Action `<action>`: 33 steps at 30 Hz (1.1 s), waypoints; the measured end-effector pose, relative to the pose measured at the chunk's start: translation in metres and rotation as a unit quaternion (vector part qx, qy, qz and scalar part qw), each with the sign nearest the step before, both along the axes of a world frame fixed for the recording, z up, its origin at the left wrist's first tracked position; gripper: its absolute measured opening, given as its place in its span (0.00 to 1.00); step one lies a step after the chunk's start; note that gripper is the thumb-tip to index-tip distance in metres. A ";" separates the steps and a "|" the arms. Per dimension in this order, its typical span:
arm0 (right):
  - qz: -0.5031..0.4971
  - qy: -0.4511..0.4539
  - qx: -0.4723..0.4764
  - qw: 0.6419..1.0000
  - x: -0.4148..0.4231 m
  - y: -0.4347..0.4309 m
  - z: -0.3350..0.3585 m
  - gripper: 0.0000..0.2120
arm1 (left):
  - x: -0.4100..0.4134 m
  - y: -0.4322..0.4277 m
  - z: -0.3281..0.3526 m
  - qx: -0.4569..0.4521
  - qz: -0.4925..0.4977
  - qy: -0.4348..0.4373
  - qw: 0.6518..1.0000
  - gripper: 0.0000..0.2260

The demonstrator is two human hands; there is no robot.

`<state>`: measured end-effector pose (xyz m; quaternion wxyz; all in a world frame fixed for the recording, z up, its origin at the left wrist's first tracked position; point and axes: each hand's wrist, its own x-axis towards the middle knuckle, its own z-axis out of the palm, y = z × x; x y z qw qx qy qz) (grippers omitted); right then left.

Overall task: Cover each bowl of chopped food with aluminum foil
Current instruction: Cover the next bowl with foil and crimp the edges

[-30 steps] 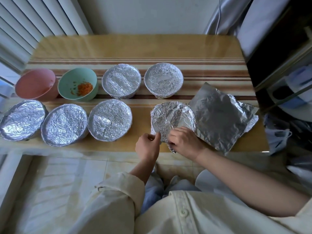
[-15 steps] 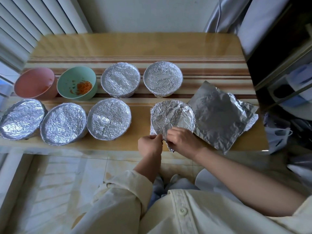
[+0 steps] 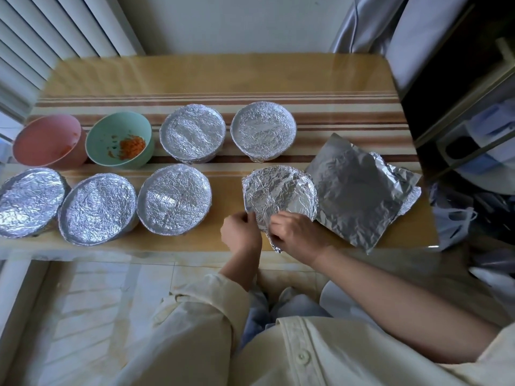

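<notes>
Foil-wrapped bowl (image 3: 280,192) stands at the near edge of the glossy table (image 3: 223,73), just beyond both hands. Left hand (image 3: 241,232) pinches the crinkled foil at the near-left rim. Right hand (image 3: 298,235) pinches the loose foil flap at the near rim. Flat, creased foil sheets (image 3: 359,190) lie just beside the round bowl, to its right.
</notes>
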<state>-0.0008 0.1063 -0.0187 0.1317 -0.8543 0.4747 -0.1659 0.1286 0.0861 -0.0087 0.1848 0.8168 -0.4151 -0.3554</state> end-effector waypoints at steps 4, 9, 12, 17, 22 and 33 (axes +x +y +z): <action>-0.005 -0.006 0.007 1.000 0.000 -0.002 -0.003 0.10 | -0.002 -0.004 0.003 -0.003 -0.031 -0.028 0.999 0.18; -0.013 -0.018 0.012 1.000 0.001 -0.001 -0.004 0.10 | -0.004 0.004 0.005 -0.024 -0.042 -0.011 0.999 0.18; -0.016 -0.020 0.013 1.000 0.002 -0.001 -0.004 0.10 | -0.008 0.015 0.004 0.002 -0.042 0.001 0.999 0.19; -0.020 -0.020 0.017 0.999 0.004 -0.002 -0.004 0.12 | -0.012 0.007 0.001 0.028 -0.037 0.017 0.999 0.16; -0.032 -0.032 0.020 0.999 0.005 -0.003 -0.004 0.12 | -0.007 0.007 0.002 0.039 -0.034 0.025 0.998 0.18; -0.047 -0.019 0.015 0.999 0.008 -0.007 -0.007 0.09 | -0.001 0.002 0.006 0.060 -0.080 -0.012 0.995 0.17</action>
